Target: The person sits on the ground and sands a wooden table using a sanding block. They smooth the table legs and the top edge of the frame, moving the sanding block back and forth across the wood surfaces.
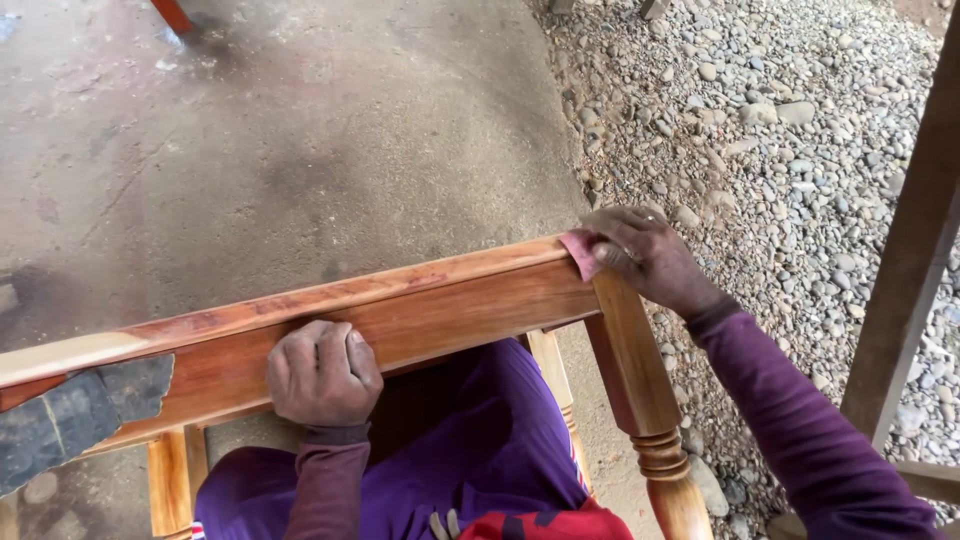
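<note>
1. Reddish wood frame (420, 310), one piece, lies across the person's lap above the concrete floor (300, 130); it looks stiff and fairly heavy, best held by its rail.
2. Left hand (322, 372), grip clenched over the rail's middle.
3. Right hand (645, 255) presses one soft, floppy sandpaper scrap (580, 250) onto the frame's right corner, above a turned leg (645, 400).
4. Gravel (800, 150) lies right.
</note>
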